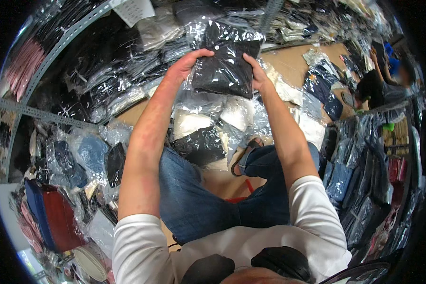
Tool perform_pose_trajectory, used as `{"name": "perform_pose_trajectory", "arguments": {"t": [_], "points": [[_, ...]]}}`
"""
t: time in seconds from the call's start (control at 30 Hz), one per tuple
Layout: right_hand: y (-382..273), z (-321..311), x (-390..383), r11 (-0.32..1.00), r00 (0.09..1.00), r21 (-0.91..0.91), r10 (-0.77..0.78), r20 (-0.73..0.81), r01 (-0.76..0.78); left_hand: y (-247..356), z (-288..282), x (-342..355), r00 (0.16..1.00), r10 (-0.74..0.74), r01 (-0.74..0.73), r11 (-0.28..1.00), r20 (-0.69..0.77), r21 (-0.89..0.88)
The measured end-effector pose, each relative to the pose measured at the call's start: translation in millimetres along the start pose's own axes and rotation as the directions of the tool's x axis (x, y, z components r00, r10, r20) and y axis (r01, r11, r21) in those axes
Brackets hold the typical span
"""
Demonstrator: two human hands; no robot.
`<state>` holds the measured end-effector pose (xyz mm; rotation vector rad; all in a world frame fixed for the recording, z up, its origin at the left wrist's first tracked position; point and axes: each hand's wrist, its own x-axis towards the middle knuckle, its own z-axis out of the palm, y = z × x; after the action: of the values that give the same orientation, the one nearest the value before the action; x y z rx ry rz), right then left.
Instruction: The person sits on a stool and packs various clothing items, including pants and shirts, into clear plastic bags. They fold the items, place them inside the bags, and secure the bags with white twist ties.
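A folded black garment in a clear plastic bag (pixel 222 71) is held up at the top middle between my two hands. My left hand (pixel 191 61) grips its left side, thumb on the front. My right hand (pixel 255 73) grips the right edge. Below the bag, on the floor between my hands and knees, lie bagged white garments (pixel 191 120) and a bagged black one (pixel 199 146).
Metal shelving (pixel 57 49) piled with bagged clothes lines the back and left. Bagged blue garments (pixel 85 154) lie at left, more stacks (pixel 341 175) at right. Loose bags (pixel 312 85) are spread on cardboard. Another person (pixel 390 83) is at the upper right.
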<state>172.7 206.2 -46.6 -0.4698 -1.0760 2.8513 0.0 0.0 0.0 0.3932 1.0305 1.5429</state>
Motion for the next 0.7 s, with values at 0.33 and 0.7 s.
{"name": "perform_pose_trajectory", "arguments": {"t": [0.33,0.7], "points": [[125,-35,25,0.931,0.999,0.363,-0.053,0.003,0.048,-10,-77,-13,0.997,-0.079,0.079,0.953,0.012,-0.292],[114,-88,-1,0.924,0.989,0.354,-0.139,-0.046,0.146,-87,-125,-5,0.924,0.205,0.363,-0.206,-0.322,0.909]]}}
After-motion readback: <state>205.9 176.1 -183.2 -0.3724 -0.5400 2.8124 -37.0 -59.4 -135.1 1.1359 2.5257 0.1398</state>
